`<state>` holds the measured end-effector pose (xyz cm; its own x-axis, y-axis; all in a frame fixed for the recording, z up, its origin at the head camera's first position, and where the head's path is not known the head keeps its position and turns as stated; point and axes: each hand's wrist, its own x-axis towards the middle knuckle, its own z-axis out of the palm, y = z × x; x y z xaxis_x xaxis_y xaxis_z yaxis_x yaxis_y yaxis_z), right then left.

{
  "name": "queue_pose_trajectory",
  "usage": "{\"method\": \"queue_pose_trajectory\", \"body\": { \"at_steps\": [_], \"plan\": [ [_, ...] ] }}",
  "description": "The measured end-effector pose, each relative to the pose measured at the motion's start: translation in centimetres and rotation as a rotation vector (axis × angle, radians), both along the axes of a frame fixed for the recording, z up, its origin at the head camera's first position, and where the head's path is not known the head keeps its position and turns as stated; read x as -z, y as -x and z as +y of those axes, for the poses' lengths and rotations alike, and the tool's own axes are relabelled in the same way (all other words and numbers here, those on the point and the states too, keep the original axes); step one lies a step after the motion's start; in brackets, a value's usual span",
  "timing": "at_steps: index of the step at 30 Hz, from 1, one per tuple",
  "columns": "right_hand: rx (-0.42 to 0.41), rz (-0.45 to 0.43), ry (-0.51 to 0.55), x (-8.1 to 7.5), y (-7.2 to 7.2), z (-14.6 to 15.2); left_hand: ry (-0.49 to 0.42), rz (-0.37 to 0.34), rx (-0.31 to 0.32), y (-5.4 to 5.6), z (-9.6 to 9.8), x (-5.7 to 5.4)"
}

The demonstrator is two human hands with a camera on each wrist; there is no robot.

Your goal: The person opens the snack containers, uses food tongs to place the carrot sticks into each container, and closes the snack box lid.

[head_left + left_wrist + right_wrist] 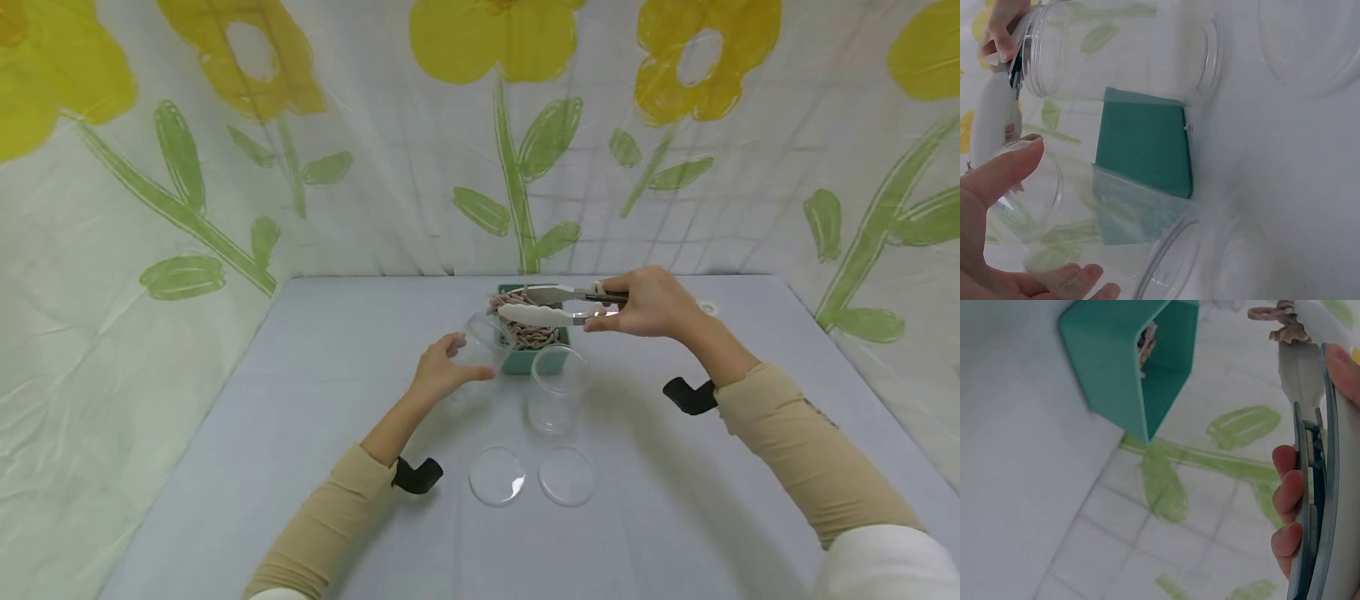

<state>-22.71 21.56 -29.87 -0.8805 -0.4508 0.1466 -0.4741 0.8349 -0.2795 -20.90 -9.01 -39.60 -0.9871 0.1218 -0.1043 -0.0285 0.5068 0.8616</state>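
Observation:
My left hand [450,367] holds a clear plastic jar [489,331] at the left front of a green box [536,362], thumb and fingers spread around its side. In the left wrist view, the thumb lies near the jar's rim. My right hand [645,302] grips tongs [551,316] with pale scalloped tips, held over the box. Between the tips, in the right wrist view, are several brownish, twisted pieces [1288,322]. More brown strips [534,335] fill the box. A second clear jar [552,412] stands without a lid in front of the box.
Two clear round lids [497,476] [567,476] lie side by side on the pale table [337,417], nearer me. A small white ring [707,307] lies behind the right forearm. A flower-printed curtain [375,208] hangs behind the table.

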Motion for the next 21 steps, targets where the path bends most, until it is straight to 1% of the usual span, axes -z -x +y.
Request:
{"method": "queue_pose_trajectory", "body": {
  "at_steps": [5, 7, 10, 16, 21],
  "plan": [
    [-0.036, -0.009, -0.014, -0.6, -0.2, -1.0, -0.065, 0.001, -0.015, -0.2, 0.1, -0.1],
    [-0.039, -0.013, -0.032, -0.8, -0.1, -1.1, -0.068, 0.013, -0.018, -0.3, 0.1, -0.1],
    [-0.063, -0.007, -0.07, -1.1, -0.1, -1.3, -0.046, 0.043, -0.017, -0.5, 0.1, -0.2],
    [-0.15, 0.06, -0.213, -2.1, 0.0, -2.3, 0.007, 0.086, -0.006, -0.7, 0.3, -0.4],
    [-0.224, 0.151, -0.365, -3.5, -0.4, -3.6, 0.046, 0.083, 0.016, -1.1, 0.6, -0.7]
  ]
}}
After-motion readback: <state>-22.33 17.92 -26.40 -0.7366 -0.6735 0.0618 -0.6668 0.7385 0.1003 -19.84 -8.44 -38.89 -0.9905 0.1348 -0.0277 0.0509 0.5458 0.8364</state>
